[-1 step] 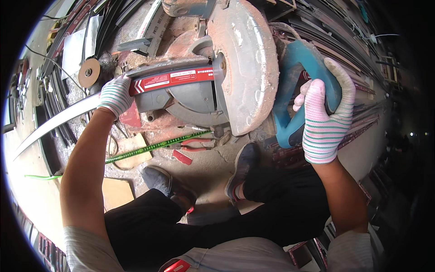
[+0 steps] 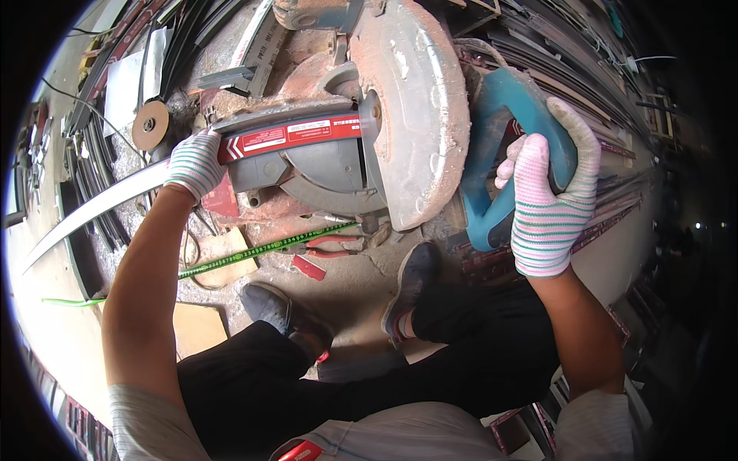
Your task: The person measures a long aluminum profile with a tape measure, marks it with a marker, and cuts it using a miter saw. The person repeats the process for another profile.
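Observation:
A dusty miter saw stands before my feet, its rounded blade guard (image 2: 419,115) tilted over the grey base (image 2: 323,169). My right hand (image 2: 555,203), in a striped knit glove, is wrapped round the saw's teal handle (image 2: 492,146). A long metal strip with a red printed film (image 2: 292,134) lies across the base against the fence. Its right end runs in behind the blade guard, so the blade's contact with it is hidden. My left hand (image 2: 196,163), gloved too, is closed on the strip left of the base. The strip's bare pale part (image 2: 100,207) reaches far left.
A green tape measure (image 2: 269,247) lies on the floor beside red-handled pliers (image 2: 330,247) and a red scrap (image 2: 308,267). A brown disc (image 2: 151,125) is at the left. Long profiles (image 2: 569,100) are stacked at the right, with more at the upper left.

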The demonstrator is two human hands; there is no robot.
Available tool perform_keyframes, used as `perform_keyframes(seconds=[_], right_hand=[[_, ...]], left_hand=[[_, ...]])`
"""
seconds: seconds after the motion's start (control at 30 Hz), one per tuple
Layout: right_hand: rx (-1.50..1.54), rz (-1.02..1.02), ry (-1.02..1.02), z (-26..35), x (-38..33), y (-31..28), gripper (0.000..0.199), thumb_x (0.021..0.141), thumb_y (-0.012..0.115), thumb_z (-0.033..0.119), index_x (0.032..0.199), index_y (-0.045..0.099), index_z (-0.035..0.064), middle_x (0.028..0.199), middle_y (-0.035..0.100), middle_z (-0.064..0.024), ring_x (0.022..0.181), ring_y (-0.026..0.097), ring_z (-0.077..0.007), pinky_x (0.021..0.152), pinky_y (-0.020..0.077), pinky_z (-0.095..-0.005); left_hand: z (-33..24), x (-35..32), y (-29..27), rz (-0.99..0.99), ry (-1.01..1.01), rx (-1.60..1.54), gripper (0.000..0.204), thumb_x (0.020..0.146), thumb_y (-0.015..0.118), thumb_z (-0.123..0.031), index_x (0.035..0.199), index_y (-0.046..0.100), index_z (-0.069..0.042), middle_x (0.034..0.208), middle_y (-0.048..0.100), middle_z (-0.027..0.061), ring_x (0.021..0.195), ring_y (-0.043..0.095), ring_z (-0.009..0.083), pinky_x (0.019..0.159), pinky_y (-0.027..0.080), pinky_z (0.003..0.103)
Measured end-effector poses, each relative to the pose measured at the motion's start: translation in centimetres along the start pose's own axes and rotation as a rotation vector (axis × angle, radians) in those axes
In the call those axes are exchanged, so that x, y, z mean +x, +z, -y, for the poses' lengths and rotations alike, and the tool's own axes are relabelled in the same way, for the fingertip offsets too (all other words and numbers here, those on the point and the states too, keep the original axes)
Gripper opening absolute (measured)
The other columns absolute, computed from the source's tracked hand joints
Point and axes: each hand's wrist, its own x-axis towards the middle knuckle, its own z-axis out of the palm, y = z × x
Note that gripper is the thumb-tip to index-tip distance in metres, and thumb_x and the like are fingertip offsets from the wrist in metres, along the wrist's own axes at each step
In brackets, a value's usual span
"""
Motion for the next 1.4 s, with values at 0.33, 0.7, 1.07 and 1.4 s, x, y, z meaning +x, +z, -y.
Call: perform_keyframes(seconds=[0.33,0.7,1.07,1.4], right_hand=[[-0.329,0.016,-0.273,0.3,0.8,-1.2,0.046,0.09,0.07,0.003,0.133,0.055,0.0017,0.127,0.063,-0.0146,0.122,0.06,-0.0255,0.107,0.0466,-0.0375],[-0.339,-0.024,-0.214,0.3,0.5,-1.6,0.048,0.089,0.074,0.007,0.132,0.055,0.0058,0.115,0.071,-0.0187,0.102,0.074,-0.0338,0.088,0.0585,-0.0389],[-0.31,-0.024,-0.239,0.1,0.4,-1.5,0.048,0.09,0.071,0.009,0.135,0.054,0.0093,0.111,0.071,-0.0218,0.097,0.073,-0.04,0.082,0.0592,-0.0421],[-0.343,-0.042,-0.287,0.0,0.3,-1.5,0.052,0.088,0.073,0.008,0.136,0.051,0.0087,0.107,0.072,-0.0229,0.093,0.072,-0.0434,0.079,0.0598,-0.0455]], left_hand=[[-1.6,0.4,-1.4,0.088,-0.118,-0.082,0.032,0.074,0.081,-0.016,0.099,0.065,-0.003,0.104,0.069,0.021,0.103,0.065,0.0423,0.091,0.052,0.051],[1.3,0.7,3.3,-0.163,-0.036,-0.136,0.041,0.061,0.088,-0.009,0.092,0.063,-0.004,0.094,0.067,0.0187,0.093,0.065,0.0424,0.083,0.052,0.05],[1.8,0.6,3.7,-0.174,-0.011,-0.137,0.039,0.061,0.087,-0.008,0.091,0.062,-0.003,0.092,0.066,0.0195,0.089,0.064,0.0423,0.079,0.051,0.05],[1.0,0.3,2.6,-0.152,-0.01,-0.134,0.045,0.06,0.091,-0.013,0.093,0.063,-0.003,0.094,0.066,0.0194,0.092,0.065,0.0417,0.082,0.052,0.049]])
